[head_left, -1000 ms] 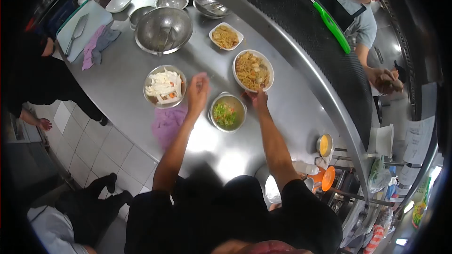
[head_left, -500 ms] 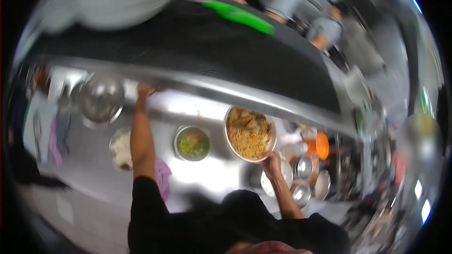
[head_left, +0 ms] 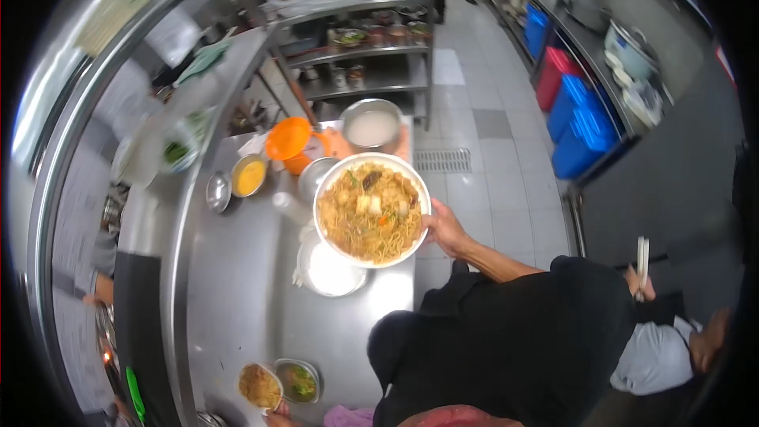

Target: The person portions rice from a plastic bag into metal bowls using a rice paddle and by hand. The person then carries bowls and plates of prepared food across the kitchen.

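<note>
A large white bowl of noodles point(head_left: 371, 209) is held up by its right rim in my right hand point(head_left: 445, 228). The hand's fingers close round the rim and are partly under it. At the bottom, my left hand point(head_left: 278, 417) grips the edge of a smaller white dish of noodles point(head_left: 259, 385); only part of that hand shows. Right beside this dish stands a metal bowl of chopped greens point(head_left: 299, 382). Under and behind the large bowl are a white round container point(head_left: 330, 270) and a metal bowl point(head_left: 315, 176).
An orange container point(head_left: 289, 139), a pot of whitish liquid point(head_left: 371, 125) and a bowl of yellow liquid point(head_left: 249, 175) stand at the counter's far end. Metal shelves point(head_left: 360, 52) rise beyond. A person holding white utensils is at the right. A purple cloth point(head_left: 348, 416) lies low.
The view has swung right toward the counter's end and the aisle. The large bowl has moved along in my right hand. My left hand has taken hold of the smaller noodle dish.
</note>
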Motion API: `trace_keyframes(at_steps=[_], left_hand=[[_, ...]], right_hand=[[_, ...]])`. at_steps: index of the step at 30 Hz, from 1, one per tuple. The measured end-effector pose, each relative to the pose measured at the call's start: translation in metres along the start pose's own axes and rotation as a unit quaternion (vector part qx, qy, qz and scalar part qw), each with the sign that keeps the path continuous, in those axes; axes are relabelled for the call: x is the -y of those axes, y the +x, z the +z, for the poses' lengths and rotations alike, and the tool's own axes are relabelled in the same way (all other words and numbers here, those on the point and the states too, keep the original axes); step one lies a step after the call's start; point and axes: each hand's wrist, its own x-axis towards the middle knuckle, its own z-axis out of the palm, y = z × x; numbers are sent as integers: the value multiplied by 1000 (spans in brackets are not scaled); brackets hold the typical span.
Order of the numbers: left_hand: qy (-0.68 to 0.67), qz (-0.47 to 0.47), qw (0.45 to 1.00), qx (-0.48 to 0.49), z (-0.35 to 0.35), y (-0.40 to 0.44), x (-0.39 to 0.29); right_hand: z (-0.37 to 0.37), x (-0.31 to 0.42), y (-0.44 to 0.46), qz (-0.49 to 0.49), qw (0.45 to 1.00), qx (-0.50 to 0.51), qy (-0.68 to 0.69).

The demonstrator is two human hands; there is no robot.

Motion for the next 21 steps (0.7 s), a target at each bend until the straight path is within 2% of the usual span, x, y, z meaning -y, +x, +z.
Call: trace_keyframes(at_steps=[2,4,11,14,16,18,21], left_hand=[[13,-14,999,43,-19,23,-17],[18,-24,992,119,4,56,-15],[-21,11,927,375,196,95,-70],[-41,44,856,514,292,76,-105],[-45,51,801,594,362,83,-98],[-50,15,729,682,434,55,-107],[-12,30,638,770,522,11,-99]], right_hand=[[10,-4,-16,0,999,-40,12],[9,-45,8,-65,992,-104,2],[46,-88,18,-167,949,-267,-4],[47,-97,28,-206,922,-325,-30],[44,-116,36,-216,903,-371,-26],[44,-126,48,-228,883,-408,-32],[38,-157,69,-222,863,-452,-30]])
